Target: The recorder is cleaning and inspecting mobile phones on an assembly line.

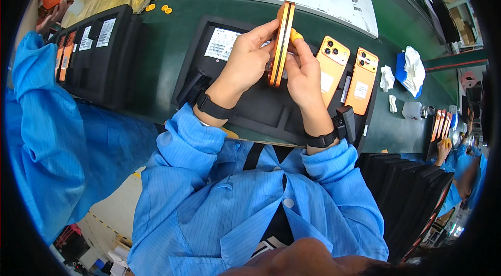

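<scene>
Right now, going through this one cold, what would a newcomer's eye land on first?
Probably the slim orange stack, seemingly two phones together, held edge-on between the left hand and right hand at upper centre. Next come two orange phones lying camera side up at the right end of the black tray. The yellow fingertip cover on the right hand also stands out.

Open lane: green bench [157,59] left of centre, between left black tray [123,41] and central black tray [255,104]; small yellow pieces [167,9] sit at its upper end. Centre blocked by left hand [250,59], right hand [303,75] and held phones [282,44]. Right of centre, two lying phones [334,59] obstruct. Farther right: tissue box [401,70], jar [412,110]. Lower right: upright black trays [407,187].
</scene>
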`<state>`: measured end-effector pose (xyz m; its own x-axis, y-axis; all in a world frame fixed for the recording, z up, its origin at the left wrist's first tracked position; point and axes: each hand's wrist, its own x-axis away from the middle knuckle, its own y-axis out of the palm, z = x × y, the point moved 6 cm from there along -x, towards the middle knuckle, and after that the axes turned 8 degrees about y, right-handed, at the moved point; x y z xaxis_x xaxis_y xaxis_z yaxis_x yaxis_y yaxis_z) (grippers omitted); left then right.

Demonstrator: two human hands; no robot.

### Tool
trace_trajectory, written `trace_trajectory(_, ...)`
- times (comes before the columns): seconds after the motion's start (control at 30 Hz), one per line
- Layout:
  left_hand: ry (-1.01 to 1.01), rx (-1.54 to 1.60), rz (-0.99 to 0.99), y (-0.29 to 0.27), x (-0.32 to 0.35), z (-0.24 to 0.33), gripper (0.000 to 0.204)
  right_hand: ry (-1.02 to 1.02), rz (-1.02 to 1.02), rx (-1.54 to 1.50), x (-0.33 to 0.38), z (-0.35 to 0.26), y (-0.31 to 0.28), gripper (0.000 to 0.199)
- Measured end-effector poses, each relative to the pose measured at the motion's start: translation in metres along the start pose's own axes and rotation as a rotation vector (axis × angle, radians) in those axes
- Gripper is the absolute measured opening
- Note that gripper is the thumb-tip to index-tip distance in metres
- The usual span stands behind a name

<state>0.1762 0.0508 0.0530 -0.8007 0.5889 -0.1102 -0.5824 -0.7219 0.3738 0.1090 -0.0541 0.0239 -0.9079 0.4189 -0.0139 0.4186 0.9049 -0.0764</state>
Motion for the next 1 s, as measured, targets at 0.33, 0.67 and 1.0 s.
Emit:
trace_trajectory(0.33, 0.064, 0.055, 0.000, -0.008, 0.002, -0.010, 0.065, 0.046, -0.013, 0.036, 0.003, -0.003, 0.000, 0.044)
trace_trajectory(0.67, -0.043, -0.001, 0.010, -0.006, -0.009, -0.017, 0.072, -0.004, -0.003, 0.033, -0.005, 0.010, -0.002, 0.046)
trace_trajectory(1.0, 0.269, 0.149, -0.043, 0.016, 0.028, 0.018, 0.078, -0.340, 0.166, 0.106, 0.032, -0.050, 0.001, 0.038)
